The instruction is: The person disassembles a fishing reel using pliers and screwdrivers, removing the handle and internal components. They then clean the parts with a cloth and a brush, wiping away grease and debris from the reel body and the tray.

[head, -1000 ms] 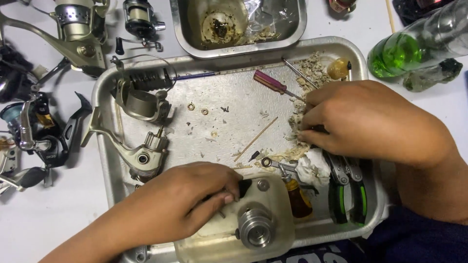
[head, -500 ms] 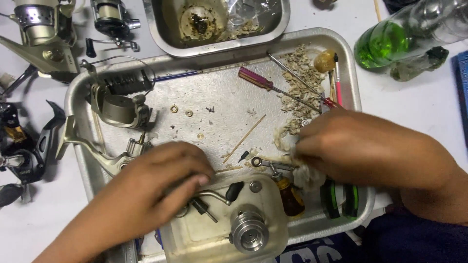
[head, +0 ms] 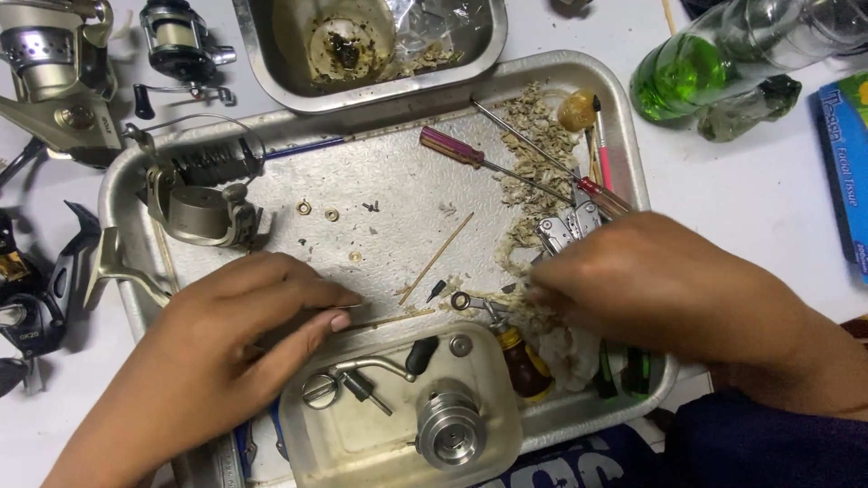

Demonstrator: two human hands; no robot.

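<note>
My left hand [head: 240, 339] rests on the near left part of the metal tray [head: 122, 185], fingers pinched on a thin wooden stick [head: 393, 318] that points right. My right hand [head: 655, 289] is curled over a wad of dirty tissue [head: 547, 321] at the tray's near right, its fingertips blurred, beside a small metal ring [head: 461, 301]. A wooden skewer [head: 438, 258] lies between the hands. A grey fishing reel body [head: 199, 208] sits at the tray's left. A clear plastic tub [head: 312, 447] below holds a metal spool [head: 449, 429] and a crank handle [head: 380, 366].
In the tray lie a maroon-handled screwdriver [head: 452, 146], a red-handled screwdriver [head: 601, 194], a multi-tool [head: 570, 226], washers [head: 305, 208], a brown bottle [head: 520, 361] and green-handled pliers [head: 633, 370]. A second tray [head: 271, 63] is behind. Reels [head: 54, 63] crowd the left; a green bottle [head: 687, 77] and a blue box [head: 845, 154] are right.
My left hand has come off the plastic tub and moved up and left, uncovering the crank handle. My right hand has slid down toward the tissue at the tray's near right.
</note>
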